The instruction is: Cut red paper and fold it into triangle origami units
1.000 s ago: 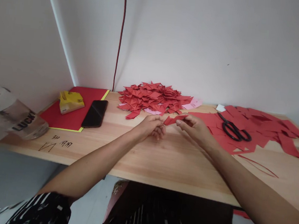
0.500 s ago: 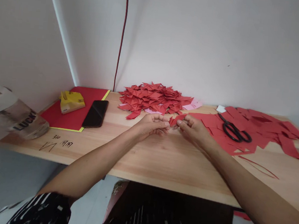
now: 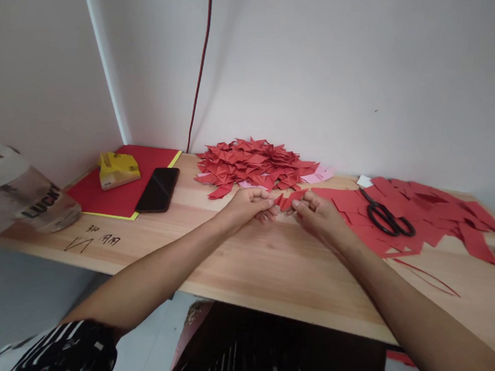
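Note:
Between my two hands is a small red paper piece (image 3: 288, 201) with zigzag folds, raised above the wooden table. My left hand (image 3: 254, 203) pinches its left end between thumb and fingers. At its right end, my right hand (image 3: 313, 209) grips the paper the same way; the fingertips hide part of it. Just behind my hands lies a heap of folded red paper pieces (image 3: 254, 162), pointed and stacked loosely, with some pink paper (image 3: 320, 174) showing at its edge.
Black-handled scissors (image 3: 388, 217) lie on scattered red paper sheets (image 3: 426, 210) at the right. On the left are a phone (image 3: 157, 189), a yellow packet (image 3: 119, 171) on a red sheet (image 3: 96, 193), and a clear plastic container (image 3: 44, 202). A cable (image 3: 202, 57) runs down the wall.
My left hand has shifted slightly left, and more of the folded paper shows between my fingers. My right hand stays nearly where it was.

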Demonstrator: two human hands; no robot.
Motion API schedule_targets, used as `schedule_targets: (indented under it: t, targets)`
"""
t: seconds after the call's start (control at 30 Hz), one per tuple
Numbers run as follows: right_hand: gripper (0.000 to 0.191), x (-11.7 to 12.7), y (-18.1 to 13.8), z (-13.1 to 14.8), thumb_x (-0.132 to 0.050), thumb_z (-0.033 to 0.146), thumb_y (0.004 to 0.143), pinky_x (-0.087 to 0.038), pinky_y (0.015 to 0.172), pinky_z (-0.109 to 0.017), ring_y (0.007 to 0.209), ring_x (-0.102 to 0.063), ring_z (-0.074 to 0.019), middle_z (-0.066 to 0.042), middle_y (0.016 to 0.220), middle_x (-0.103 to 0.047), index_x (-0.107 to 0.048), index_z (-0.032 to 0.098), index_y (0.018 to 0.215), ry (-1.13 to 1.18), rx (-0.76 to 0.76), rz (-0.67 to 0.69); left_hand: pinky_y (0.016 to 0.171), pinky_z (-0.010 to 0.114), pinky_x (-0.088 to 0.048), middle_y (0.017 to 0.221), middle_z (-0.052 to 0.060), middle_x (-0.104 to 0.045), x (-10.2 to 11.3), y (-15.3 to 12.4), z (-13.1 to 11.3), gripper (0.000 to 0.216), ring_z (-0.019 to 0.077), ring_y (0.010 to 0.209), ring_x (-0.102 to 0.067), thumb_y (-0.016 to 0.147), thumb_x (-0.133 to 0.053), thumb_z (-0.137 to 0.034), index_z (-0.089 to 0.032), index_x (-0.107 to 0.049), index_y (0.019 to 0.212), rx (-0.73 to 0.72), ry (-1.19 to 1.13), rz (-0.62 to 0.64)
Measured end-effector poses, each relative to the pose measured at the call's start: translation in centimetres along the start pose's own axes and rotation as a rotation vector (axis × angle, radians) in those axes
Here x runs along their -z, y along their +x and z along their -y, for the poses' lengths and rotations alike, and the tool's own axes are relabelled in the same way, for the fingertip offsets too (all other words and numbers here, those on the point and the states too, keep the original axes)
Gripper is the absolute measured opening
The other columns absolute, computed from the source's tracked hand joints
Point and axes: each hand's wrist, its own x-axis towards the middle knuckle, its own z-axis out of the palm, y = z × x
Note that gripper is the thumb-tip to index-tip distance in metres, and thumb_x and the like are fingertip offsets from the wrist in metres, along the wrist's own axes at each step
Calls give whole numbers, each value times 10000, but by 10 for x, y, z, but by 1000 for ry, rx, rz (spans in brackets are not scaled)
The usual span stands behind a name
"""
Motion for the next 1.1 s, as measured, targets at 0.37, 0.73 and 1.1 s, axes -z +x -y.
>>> schedule_targets:
  t: [0.37, 0.73, 1.1]
  targets:
    - [334, 4, 3, 2, -591, 527, 839, -414, 595, -279, 595, -545, -136, -31, 743, -695, -472, 221, 780, 33, -21, -48, 553, 187, -434, 663, 7, -642, -2, -6, -6, 80, 85, 571, -599, 815, -577, -208, -149, -582, 761, -289, 436, -208]
    - [312, 2, 1, 7, -584, 504, 834, -407, 606, -282, 601, -555, -144, -2, 682, -649, -452, 231, 764, -19, -10, -71, 624, 206, -416, 709, -9, -621, 1, -4, -7, 21, 99, 639, -555, 755, -573, -158, -169, -563, 771, -314, 620, -275]
    - [155, -12, -5, 16, -565, 372, 857, -428, 632, -286, 666, -586, -162, -8, 732, -653, -542, 224, 816, -99, 28, -11, 749, 250, -469, 898, 35, -709, -8, -4, 2, 144, 136, 789, -620, 747, -674, -261, -167, -672, 856, -295, 653, -181]
